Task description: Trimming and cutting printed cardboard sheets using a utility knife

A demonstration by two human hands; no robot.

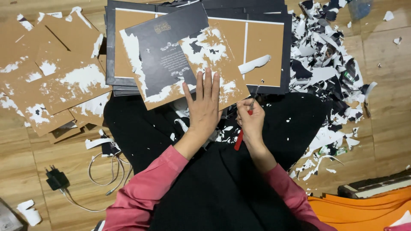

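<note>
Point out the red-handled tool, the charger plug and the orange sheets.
Red-handled tool (239, 140): head view, on the red handle below the right hand.
Charger plug (56, 179): head view, on its black body.
Orange sheets (355, 209): head view, on the top sheet.

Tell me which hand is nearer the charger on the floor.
Left. The left hand lies flat on the part-peeled card, on the charger's side. The right hand, holding a red-handled tool, is farther away.
</note>
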